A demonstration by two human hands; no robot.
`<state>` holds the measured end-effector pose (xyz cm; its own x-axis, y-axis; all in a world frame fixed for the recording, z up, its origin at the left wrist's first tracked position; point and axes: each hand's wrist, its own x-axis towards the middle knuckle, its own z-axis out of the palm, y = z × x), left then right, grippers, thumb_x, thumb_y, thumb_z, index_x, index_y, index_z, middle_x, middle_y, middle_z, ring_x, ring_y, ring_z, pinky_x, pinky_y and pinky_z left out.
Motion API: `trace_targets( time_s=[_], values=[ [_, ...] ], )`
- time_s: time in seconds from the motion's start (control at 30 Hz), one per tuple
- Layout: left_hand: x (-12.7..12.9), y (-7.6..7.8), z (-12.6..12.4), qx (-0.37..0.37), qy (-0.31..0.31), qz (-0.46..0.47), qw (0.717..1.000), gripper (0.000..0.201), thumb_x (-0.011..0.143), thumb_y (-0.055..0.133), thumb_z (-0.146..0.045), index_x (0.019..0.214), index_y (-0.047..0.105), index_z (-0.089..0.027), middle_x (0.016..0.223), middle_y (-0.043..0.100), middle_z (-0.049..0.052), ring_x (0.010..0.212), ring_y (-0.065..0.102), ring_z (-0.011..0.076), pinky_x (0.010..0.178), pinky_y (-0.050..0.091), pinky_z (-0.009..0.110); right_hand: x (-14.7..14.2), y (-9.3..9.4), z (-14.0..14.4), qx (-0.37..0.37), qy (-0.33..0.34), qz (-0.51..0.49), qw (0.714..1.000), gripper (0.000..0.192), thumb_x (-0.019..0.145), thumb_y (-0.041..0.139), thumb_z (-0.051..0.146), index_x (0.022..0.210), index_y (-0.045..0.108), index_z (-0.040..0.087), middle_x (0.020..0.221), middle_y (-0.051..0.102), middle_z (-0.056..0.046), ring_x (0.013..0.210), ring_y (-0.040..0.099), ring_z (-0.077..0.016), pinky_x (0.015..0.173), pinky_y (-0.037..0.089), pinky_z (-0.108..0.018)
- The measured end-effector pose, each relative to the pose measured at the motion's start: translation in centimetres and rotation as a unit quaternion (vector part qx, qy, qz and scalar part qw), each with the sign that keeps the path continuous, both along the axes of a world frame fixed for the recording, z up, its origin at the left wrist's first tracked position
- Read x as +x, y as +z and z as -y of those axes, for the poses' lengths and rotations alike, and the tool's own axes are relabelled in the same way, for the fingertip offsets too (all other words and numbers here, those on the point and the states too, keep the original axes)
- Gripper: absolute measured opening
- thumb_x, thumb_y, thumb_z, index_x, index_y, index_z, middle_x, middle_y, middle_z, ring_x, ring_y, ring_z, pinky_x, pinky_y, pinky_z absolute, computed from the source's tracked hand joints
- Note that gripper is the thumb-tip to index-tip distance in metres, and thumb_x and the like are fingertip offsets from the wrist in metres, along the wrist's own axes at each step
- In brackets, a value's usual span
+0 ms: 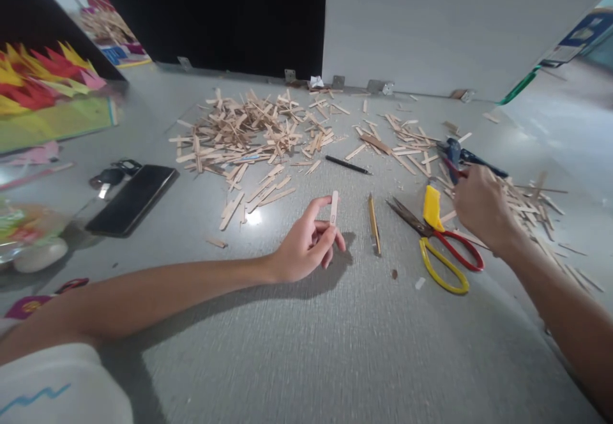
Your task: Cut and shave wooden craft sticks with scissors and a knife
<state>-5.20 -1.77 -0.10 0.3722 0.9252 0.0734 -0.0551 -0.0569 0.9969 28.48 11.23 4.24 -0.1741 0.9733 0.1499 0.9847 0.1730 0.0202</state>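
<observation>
Near middle: left hand (306, 245), thumb and fingers clamped on a small wooden stick (334, 208), rectangle marked near its lower end. Scissors (445, 269) with red and yellow handles lie to its right, yellow pencil-like piece (373, 226) between. Right hand (483, 207) slightly farther, at right, fingers curled by something red (453, 170); grip partly hidden, can't tell if clamped. Black phone (134, 200) at left. Farther: black pen (347, 165), then big pile of wooden sticks (249, 124)
</observation>
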Motion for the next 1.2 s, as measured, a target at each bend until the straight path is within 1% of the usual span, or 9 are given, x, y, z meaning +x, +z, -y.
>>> trace_targets(
  time_s=[0.03,0.07,0.17,0.27,0.37,0.57,0.77,1.0,1.2],
  values=[
    [0.0,0.1,0.0,-0.007,-0.003,0.000,1.000,0.050,0.108,0.057,-0.042,0.146,0.031,-0.022,0.085,0.069,-0.002,0.051,0.059,0.0082,0.048,0.048,0.021,-0.9,0.3,0.9,0.036,-0.023,-0.048,0.998,0.045,0.108,0.028,0.027,0.120,0.071,0.015,0.083,0.073,-0.019,0.069,0.066,-0.0318,0.064,0.042,-0.042],
    [0.0,0.1,0.0,-0.016,-0.005,-0.001,1.000,0.048,0.108,0.058,-0.042,0.143,0.032,-0.023,0.085,0.068,-0.003,0.050,0.059,0.0079,0.048,0.048,0.020,-1.8,0.4,2.0,0.060,-0.015,-0.107,0.992,0.041,0.109,0.032,0.032,0.122,0.068,0.019,0.081,0.073,-0.016,0.065,0.065,-0.0297,0.061,0.042,-0.040],
    [0.0,0.2,0.0,-0.034,-0.015,-0.005,0.999,0.038,0.108,0.058,-0.042,0.133,0.036,-0.024,0.083,0.067,-0.004,0.049,0.057,0.0069,0.048,0.047,0.019,-5.0,0.0,6.4,0.052,0.106,-0.211,0.970,0.030,0.109,0.043,0.042,0.100,0.067,0.025,0.070,0.068,-0.006,0.055,0.062,-0.0231,0.054,0.042,-0.034],
    [-0.1,0.2,0.0,-0.039,-0.026,-0.010,0.999,0.035,0.108,0.058,-0.041,0.131,0.040,-0.023,0.082,0.066,-0.004,0.049,0.056,0.0072,0.047,0.047,0.020,-7.2,-1.5,10.5,0.036,0.214,-0.260,0.941,0.031,0.111,0.044,0.035,0.088,0.063,0.025,0.073,0.071,-0.004,0.059,0.066,-0.0196,0.055,0.049,-0.030],
    [-0.1,0.2,-0.1,-0.030,-0.030,-0.027,0.999,0.038,0.109,0.057,-0.038,0.139,0.045,-0.019,0.083,0.068,-0.002,0.049,0.057,0.0078,0.048,0.048,0.021,-7.9,-3.1,12.6,0.046,0.237,-0.268,0.933,0.021,0.111,0.051,0.029,0.097,0.067,0.025,0.075,0.074,-0.002,0.058,0.068,-0.0174,0.057,0.054,-0.028],
    [-0.2,0.4,-0.2,-0.019,-0.059,-0.059,0.996,0.045,0.108,0.053,-0.034,0.148,0.046,-0.016,0.084,0.068,0.000,0.052,0.059,0.0092,0.050,0.049,0.022,-7.6,-4.0,12.8,0.076,0.302,-0.244,0.918,0.028,0.114,0.048,0.022,0.129,0.071,0.018,0.091,0.080,-0.007,0.071,0.076,-0.0172,0.064,0.061,-0.026],
    [-0.3,0.2,-0.1,0.000,-0.070,-0.092,0.993,0.047,0.106,0.052,-0.031,0.150,0.046,-0.016,0.083,0.070,0.001,0.050,0.057,0.0094,0.049,0.047,0.021,-7.3,-4.2,13.0,0.097,0.339,-0.200,0.914,0.033,0.115,0.049,0.023,0.136,0.073,0.015,0.074,0.074,-0.002,0.058,0.068,-0.0133,0.055,0.056,-0.023],
    [-0.3,0.3,-0.1,0.031,-0.054,-0.142,0.988,0.048,0.105,0.051,-0.030,0.151,0.048,-0.017,0.079,0.073,0.000,0.050,0.052,0.0096,0.049,0.040,0.021,-7.6,-4.1,13.1,0.103,0.344,-0.214,0.908,0.035,0.114,0.051,0.021,0.142,0.072,0.016,0.078,0.075,-0.004,0.058,0.068,-0.0139,0.054,0.058,-0.023],
    [-0.3,0.3,0.0,0.032,-0.059,-0.153,0.986,0.049,0.105,0.051,-0.030,0.152,0.045,-0.017,0.078,0.074,0.001,0.052,0.052,0.0098,0.049,0.039,0.020,-7.4,-4.2,13.1,0.081,0.347,-0.223,0.907,0.038,0.112,0.053,0.019,0.145,0.071,0.021,0.081,0.076,-0.003,0.062,0.070,-0.0141,0.062,0.064,-0.024]
  ],
)
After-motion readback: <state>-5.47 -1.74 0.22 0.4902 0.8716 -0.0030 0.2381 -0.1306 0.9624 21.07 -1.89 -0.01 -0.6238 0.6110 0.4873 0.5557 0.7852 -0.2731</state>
